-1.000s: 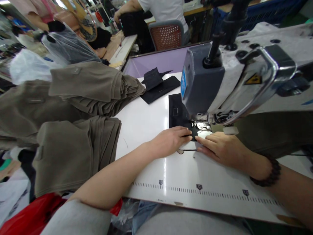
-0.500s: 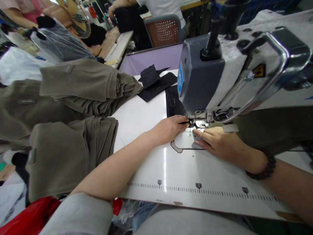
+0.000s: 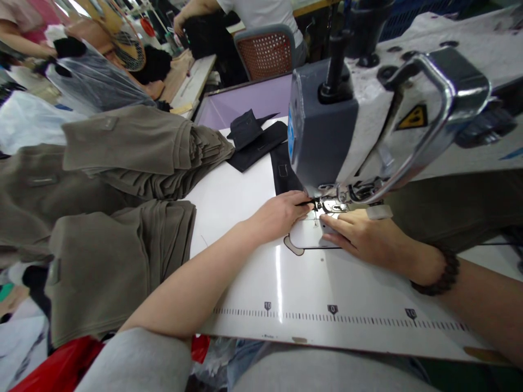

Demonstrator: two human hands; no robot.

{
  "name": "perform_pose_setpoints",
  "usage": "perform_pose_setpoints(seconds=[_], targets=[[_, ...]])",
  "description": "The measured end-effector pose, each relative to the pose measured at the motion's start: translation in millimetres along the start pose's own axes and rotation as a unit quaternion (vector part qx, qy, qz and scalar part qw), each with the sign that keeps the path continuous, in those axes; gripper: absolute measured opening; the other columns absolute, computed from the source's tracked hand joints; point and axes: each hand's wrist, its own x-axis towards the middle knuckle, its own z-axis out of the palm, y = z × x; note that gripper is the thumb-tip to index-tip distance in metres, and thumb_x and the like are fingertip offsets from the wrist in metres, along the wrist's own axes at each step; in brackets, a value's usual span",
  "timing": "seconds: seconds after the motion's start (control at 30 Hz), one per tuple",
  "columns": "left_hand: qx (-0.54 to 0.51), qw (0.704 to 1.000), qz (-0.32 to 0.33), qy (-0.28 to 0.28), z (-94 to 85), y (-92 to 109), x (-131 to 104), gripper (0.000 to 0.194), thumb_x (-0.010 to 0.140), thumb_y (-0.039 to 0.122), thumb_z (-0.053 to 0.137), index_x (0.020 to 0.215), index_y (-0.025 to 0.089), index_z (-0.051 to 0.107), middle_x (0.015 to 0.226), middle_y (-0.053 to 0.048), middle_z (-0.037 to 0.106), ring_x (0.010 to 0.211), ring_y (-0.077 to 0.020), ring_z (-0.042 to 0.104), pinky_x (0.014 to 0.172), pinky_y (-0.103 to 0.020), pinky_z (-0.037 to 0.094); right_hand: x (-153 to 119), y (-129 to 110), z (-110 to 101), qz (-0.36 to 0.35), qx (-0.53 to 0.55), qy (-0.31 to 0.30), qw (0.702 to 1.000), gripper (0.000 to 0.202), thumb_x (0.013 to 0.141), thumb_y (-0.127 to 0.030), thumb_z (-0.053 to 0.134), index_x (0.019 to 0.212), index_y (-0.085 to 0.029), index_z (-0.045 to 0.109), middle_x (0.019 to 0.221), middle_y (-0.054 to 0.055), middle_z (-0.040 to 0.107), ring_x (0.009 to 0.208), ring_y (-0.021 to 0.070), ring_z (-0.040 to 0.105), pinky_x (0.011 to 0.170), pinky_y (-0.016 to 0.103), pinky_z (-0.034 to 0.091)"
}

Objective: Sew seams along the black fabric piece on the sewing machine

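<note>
My left hand (image 3: 280, 216) is beside the presser foot (image 3: 319, 206) of the sewing machine (image 3: 327, 120), thumb and fingers closed on the edge of a black fabric piece (image 3: 281, 170). That piece lies flat on the white machine table behind the hand, with a small stitched rectangle on it. On the right of the foot, my right hand (image 3: 362, 231) rests with its fingers stretched out on the metal needle plate (image 3: 312, 234). Whatever cloth lies right under the foot is too small to make out.
Folded black pieces (image 3: 255, 136) lie behind on the table. Stacks of olive-brown cloth (image 3: 110, 261) stand on the left. More olive cloth (image 3: 461, 207) lies under the machine arm. A printed ruler (image 3: 302, 316) runs along the front edge. Another person (image 3: 265, 16) sits beyond a chair (image 3: 265, 51).
The head view has shifted slightly, so the machine appears a little further left. Both hands keep nearly the same place beside the presser foot.
</note>
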Motion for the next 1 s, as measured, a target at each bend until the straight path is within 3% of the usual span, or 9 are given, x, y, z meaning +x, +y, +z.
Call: perform_pose_setpoints(seconds=[0.13, 0.23, 0.37, 0.43, 0.57, 0.7, 1.0], targets=[[-0.009, 1.000, 0.001, -0.021, -4.4, -7, 3, 0.026, 0.091, 0.023, 0.039, 0.099, 0.011, 0.061, 0.097, -0.009, 0.061, 0.094, -0.0194, 0.057, 0.081, -0.033, 0.048, 1, -1, -1, -0.001, 0.000, 0.004, 1.000, 0.032, 0.088, -0.038, 0.040, 0.100, -0.016, 0.060, 0.070, 0.004, 0.063, 0.060, 0.0149, 0.056, 0.049, 0.026, 0.029], [0.009, 0.998, -0.037, -0.043, -16.7, -6, 2, 0.030, 0.087, 0.033, 0.046, 0.103, 0.011, 0.058, 0.100, -0.011, 0.060, 0.093, -0.0219, 0.056, 0.081, -0.036, 0.047, 1, 0, -2, -0.003, 0.011, 0.003, 1.000, 0.031, 0.087, -0.037, 0.042, 0.099, -0.015, 0.061, 0.070, 0.004, 0.064, 0.061, 0.0144, 0.057, 0.051, 0.026, 0.031], [0.033, 0.987, -0.116, -0.104, -31.5, 25, -13, 0.040, 0.083, 0.040, 0.051, 0.107, 0.008, 0.056, 0.100, -0.013, 0.058, 0.089, -0.0227, 0.057, 0.077, -0.036, 0.049, -3, 2, -6, -0.030, 0.032, 0.032, 0.999, 0.031, 0.089, -0.034, 0.038, 0.097, -0.015, 0.061, 0.071, 0.004, 0.065, 0.058, 0.0136, 0.056, 0.049, 0.026, 0.030], [0.042, 0.984, -0.118, -0.129, -30.7, 47, -23, 0.038, 0.083, 0.039, 0.052, 0.107, 0.010, 0.055, 0.100, -0.012, 0.057, 0.088, -0.0222, 0.057, 0.074, -0.035, 0.050, -6, 2, -10, -0.069, 0.058, 0.038, 0.995, 0.032, 0.090, -0.032, 0.036, 0.096, -0.013, 0.061, 0.069, 0.004, 0.064, 0.058, 0.0134, 0.056, 0.050, 0.026, 0.032], [0.081, 0.990, -0.076, -0.086, -18.6, 71, -34, 0.028, 0.089, 0.025, 0.040, 0.108, 0.009, 0.054, 0.104, -0.013, 0.055, 0.090, -0.0206, 0.054, 0.076, -0.035, 0.050, -10, -2, -18, -0.133, 0.092, 0.036, 0.986, 0.030, 0.090, -0.030, 0.037, 0.094, -0.012, 0.061, 0.064, 0.003, 0.060, 0.057, 0.0135, 0.053, 0.054, 0.027, 0.035], [0.084, 0.993, -0.012, -0.077, -11.1, 70, -35, 0.030, 0.091, 0.015, 0.031, 0.106, 0.004, 0.054, 0.106, -0.016, 0.056, 0.089, -0.0187, 0.054, 0.079, -0.033, 0.049, -14, -7, -18, -0.152, 0.090, 0.024, 0.984, 0.027, 0.089, -0.028, 0.040, 0.093, -0.012, 0.061, 0.064, 0.001, 0.059, 0.056, 0.0141, 0.052, 0.054, 0.028, 0.035], [0.052, 0.998, 0.018, -0.033, -0.5, 66, -38, 0.032, 0.093, 0.019, 0.030, 0.106, 0.007, 0.056, 0.113, -0.010, 0.057, 0.104, -0.0190, 0.052, 0.089, -0.032, 0.047, -15, -11, -15, -0.154, 0.081, 0.008, 0.985, 0.028, 0.089, -0.028, 0.040, 0.088, -0.011, 0.062, 0.061, 0.001, 0.058, 0.055, 0.0143, 0.051, 0.054, 0.029, 0.033]])
